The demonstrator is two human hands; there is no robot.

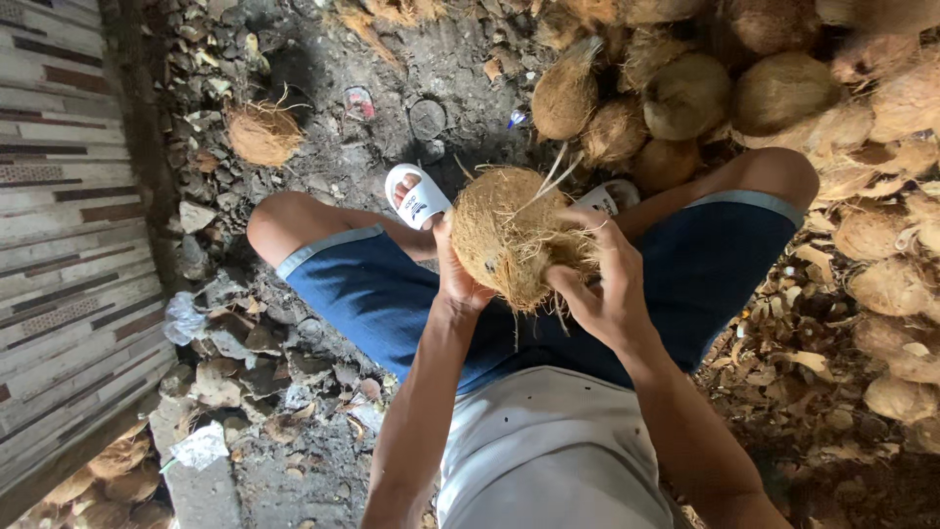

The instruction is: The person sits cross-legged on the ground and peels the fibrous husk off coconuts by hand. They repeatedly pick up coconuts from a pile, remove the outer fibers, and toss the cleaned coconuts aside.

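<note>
Both hands, left hand (458, 277), right hand (599, 284), clasp husked coconut (504, 235)

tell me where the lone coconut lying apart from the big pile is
In the head view, the lone coconut lies upper left on the dark ground, beside the tiled wall and beyond the person's left knee, far from the coconut pile.

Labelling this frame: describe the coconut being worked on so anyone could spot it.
Start at the seated person's blue shorts. Above the lap, between the knees, the left hand and right hand grip one fibrous brown coconut. Unlike the pile of coconuts, it is off the ground.
</note>
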